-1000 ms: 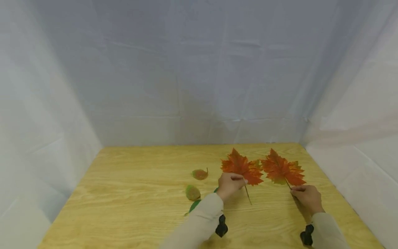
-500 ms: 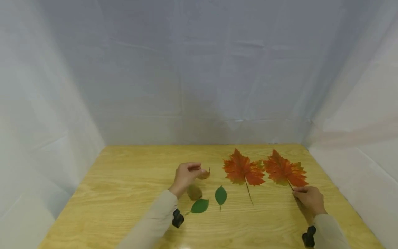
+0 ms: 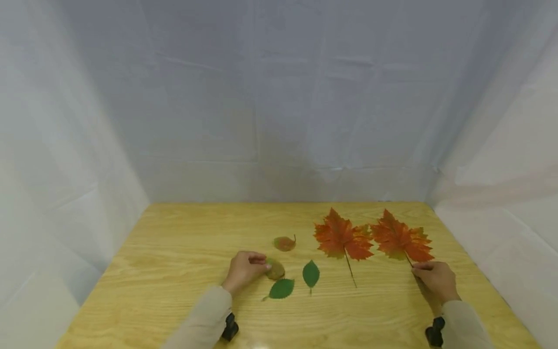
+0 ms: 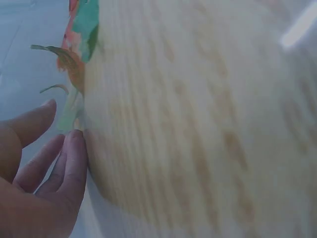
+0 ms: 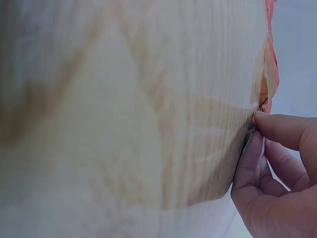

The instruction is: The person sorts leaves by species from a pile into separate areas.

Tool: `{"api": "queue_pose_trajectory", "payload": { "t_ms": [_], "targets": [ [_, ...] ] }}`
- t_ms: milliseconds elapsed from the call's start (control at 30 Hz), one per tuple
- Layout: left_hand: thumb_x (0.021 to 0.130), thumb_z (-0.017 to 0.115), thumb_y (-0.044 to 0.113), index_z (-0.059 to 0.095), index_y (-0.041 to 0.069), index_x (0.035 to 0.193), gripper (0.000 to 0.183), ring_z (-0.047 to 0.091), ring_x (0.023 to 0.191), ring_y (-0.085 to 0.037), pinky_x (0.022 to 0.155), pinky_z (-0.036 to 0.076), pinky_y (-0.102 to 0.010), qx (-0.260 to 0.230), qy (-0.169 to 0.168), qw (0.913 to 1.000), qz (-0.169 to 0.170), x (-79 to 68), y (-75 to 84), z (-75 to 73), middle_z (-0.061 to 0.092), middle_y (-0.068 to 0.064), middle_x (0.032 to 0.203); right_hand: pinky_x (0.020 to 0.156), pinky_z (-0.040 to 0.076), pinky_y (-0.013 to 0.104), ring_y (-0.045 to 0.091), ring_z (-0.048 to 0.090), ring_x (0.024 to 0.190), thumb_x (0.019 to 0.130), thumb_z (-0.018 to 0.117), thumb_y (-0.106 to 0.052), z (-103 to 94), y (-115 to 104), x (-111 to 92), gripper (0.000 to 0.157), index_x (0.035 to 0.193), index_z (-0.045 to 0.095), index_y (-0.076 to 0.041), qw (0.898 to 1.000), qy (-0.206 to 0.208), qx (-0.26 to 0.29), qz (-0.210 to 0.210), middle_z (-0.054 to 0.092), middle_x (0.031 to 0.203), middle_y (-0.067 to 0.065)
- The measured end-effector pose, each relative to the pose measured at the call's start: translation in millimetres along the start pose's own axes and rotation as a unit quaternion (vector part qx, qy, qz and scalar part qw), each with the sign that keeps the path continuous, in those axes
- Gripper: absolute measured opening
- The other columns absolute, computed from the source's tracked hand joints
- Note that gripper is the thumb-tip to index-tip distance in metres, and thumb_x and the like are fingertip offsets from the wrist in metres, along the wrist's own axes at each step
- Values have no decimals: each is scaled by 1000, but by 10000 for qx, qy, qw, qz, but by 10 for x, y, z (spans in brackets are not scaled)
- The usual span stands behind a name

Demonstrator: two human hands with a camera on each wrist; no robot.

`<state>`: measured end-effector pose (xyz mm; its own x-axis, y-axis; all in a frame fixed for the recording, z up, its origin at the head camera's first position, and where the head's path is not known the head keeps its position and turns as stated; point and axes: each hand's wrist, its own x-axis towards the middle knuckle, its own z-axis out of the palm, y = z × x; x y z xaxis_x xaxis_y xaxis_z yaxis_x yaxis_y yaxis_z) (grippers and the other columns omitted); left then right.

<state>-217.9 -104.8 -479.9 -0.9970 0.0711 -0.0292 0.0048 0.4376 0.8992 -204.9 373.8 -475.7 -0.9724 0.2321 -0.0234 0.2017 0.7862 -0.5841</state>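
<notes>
My right hand (image 3: 437, 279) pinches the stem of the right-hand red-orange maple leaf (image 3: 400, 236), which lies at the right of the table. In the right wrist view, thumb and fingertips (image 5: 258, 119) meet at that stem, low over the wood. My left hand (image 3: 246, 270) is at the left edge of a small yellow-green leaf (image 3: 275, 270). The left wrist view has its thumb (image 4: 37, 121) spread from the fingers, with the leaf just beyond the fingertips. A second maple leaf (image 3: 342, 236) lies left of the one my right hand holds, its stem pointing toward me.
Two green leaves lie near the table's middle: one upright (image 3: 311, 274), one sideways (image 3: 281, 288) just below the yellow-green leaf. A reddish-green leaf (image 3: 285, 243) with a curled stem is farther back. White sheeting (image 3: 279, 97) surrounds the wooden table (image 3: 187, 232).
My left hand has gone from the left maple leaf to the reddish-green leaf, then nearer to the yellow-green one, uncovering the green leaves. My right hand stays on its stem.
</notes>
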Motion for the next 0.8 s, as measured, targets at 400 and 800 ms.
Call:
{"api": "queue_pose_trajectory", "payload": {
  "t_ms": [400, 800],
  "targets": [
    [78, 77, 2, 71, -5, 96, 20, 68, 79, -21, 71, 56, -31, -30, 63, 10000, -40, -1, -56, 46, 71, -12, 86, 86, 42, 60, 50, 57, 98, 88, 66, -17, 8, 18, 3, 27, 96, 71, 8, 10000, 0, 54, 40, 69, 95, 24],
    [77, 78, 3, 74, -1, 90, 14, 68, 76, -18, 69, 55, -30, -38, 415, 9990, -171, 28, -83, 79, 72, -10, 83, 87, 42, 60, 48, 57, 99, 89, 65, -19, 25, 41, 7, 28, 98, 71, 7, 9998, -38, 140, 158, 69, 96, 23]
  ]
}}
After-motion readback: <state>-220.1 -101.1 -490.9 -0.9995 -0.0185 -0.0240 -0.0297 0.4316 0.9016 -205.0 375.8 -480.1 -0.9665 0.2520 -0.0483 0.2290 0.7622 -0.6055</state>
